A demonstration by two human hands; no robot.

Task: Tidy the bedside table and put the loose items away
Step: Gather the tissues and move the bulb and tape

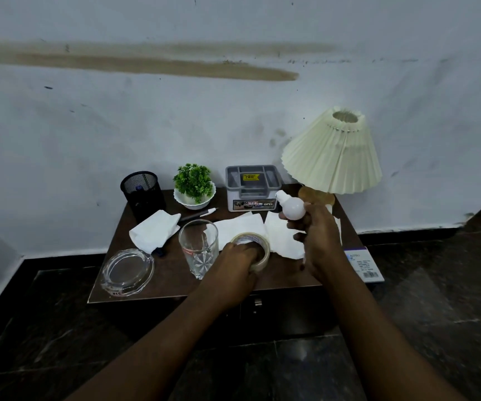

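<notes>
Counter (170, 270): dark brown, set against the wall.
Lamp (333, 151): back right corner, pleated cream shade.
Right hand (317, 238): raised over the white papers (279, 241), fingers curled round the bulb (291, 208).
Left hand (238, 264): gripping the tape roll (262, 257), fingers in its core.
Tape roll: near the counter's front edge, just beside the glass (198, 250).

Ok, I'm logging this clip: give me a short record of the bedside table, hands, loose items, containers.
left hand: grips tape roll, fingers in its core
right hand: holds white bulb above table
loose on table: glass, ashtray, tissues, pen
containers: mesh pen cup, grey organiser box
also standing: lamp, potted plant
</notes>
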